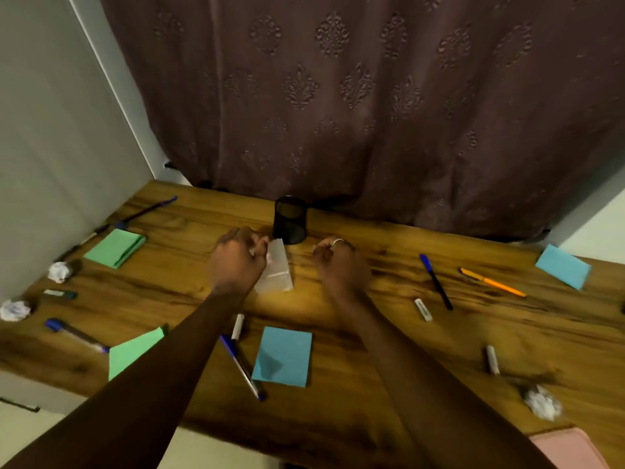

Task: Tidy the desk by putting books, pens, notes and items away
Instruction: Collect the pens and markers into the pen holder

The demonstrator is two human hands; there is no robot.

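**Caller:** Hands out over the desk (389,333) now, both arms stretched forward. The left hand (236,262) is curled around the near side of a clear plastic box (277,269), fingers closed on its top edge.

**Analyst:** And the right hand (340,264) sits just beside that box, loosely curled, a ring on one finger, nothing in it that I can make out.

**Caller:** Right behind them, the black mesh pen cup (290,220), upright against the curtain (372,96).

**Analyst:** Clutter everywhere. Blue sticky pad (282,357) between the forearms, a blue pen (241,365) touching its left edge, a white eraser (237,326) just above that.

**Caller:** Green pad (115,247) far left, crumpled paper (60,271) near it. Out right, an orange pen (492,282), a dark blue pen (436,281) and another blue pad (563,267).
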